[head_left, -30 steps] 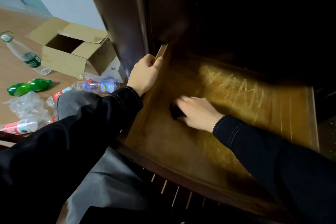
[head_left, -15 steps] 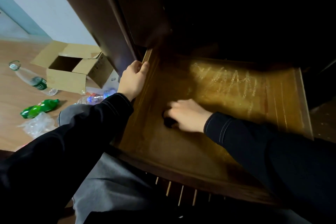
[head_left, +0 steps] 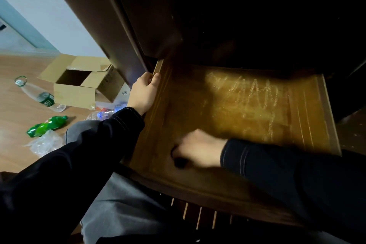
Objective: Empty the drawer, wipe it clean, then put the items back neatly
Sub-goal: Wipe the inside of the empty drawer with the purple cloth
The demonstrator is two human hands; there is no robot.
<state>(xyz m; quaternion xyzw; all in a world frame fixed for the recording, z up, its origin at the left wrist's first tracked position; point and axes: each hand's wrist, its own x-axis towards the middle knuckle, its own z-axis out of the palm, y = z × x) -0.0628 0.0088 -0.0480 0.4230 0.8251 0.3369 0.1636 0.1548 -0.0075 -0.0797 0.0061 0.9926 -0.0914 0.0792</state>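
The open brown wooden drawer (head_left: 198,105), pulled out from a dark wooden cabinet (head_left: 138,25), looks stiff and heavy, best steadied by its left wall, whose rim the left hand (head_left: 145,93) grips, while the blurred right hand (head_left: 200,149) curls over a small dark wiping pad (head_left: 180,162) near the drawer's front-left corner.

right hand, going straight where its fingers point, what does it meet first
Likely the brown wooden drawer's left side wall; the right hand, gripping a small dark object, points left. Blur leaves depth unclear.

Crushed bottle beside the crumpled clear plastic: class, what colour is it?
Green; the bottle shows best in the head view.
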